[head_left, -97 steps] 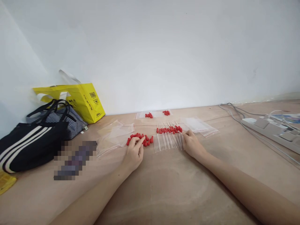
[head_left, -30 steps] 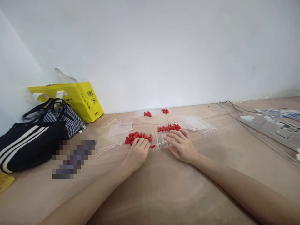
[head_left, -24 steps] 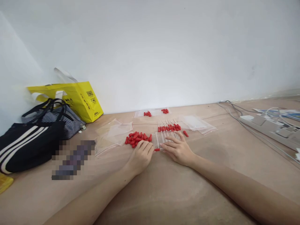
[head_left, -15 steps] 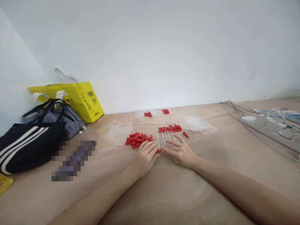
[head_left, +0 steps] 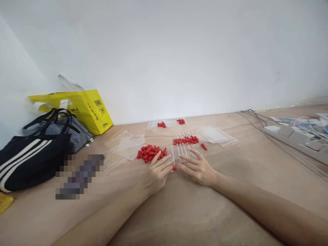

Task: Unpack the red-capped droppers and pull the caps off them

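Note:
My left hand is closed at the fingertips, with a red rubber bulb showing between its thumb and fingers. Just beyond it lies a loose pile of red rubber bulbs. Spread fingers of my right hand rest over the near right part of a row of clear thin tubes, side by side on the table; its thumb is hidden. Behind the tubes is a row of droppers, clear stems with red bulbs on their near ends. One single red bulb lies to the right.
Clear zip bags lie left and right of the tubes. Against the wall, another bag holds red bulbs. A yellow bag and a black bag stand left. Right are a white power strip and cables.
Both hands have drawn slightly toward me, and the red bulb at the left fingertips has shifted with them. The right fingers have slid a little across the tubes. The view has shifted slightly.

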Tool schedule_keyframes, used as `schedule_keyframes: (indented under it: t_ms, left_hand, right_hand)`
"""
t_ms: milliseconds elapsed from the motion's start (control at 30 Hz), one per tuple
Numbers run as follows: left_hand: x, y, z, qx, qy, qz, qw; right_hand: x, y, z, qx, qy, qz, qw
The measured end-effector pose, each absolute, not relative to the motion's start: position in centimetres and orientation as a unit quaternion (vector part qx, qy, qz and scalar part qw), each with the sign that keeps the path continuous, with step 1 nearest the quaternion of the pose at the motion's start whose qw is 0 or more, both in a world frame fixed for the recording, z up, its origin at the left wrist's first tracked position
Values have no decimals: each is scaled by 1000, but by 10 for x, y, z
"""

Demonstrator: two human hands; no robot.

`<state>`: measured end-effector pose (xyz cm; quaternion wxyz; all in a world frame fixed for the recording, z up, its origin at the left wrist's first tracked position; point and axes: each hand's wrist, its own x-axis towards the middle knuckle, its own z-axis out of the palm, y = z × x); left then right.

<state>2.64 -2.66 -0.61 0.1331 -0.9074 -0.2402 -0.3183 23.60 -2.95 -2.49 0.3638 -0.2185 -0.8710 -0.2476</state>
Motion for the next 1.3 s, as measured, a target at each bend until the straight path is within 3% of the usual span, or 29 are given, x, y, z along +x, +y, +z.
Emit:
schedule_keyframes:
  t_ms: [933, 1133, 1300]
  left_hand:
    - [16, -32, -5, -911, -237, -316, 118]
    - [-3, -30, -3, -881, -280, -364, 117]
    - [-2, -28, -5, -864, -312, -387, 83]
  right_hand:
    - [239, -30, -26, -200, -871, -204, 399]
    - [250, -27, -27, -312, -832, -206, 409]
    - [261, -9, -36, -454, -784, -135, 401]
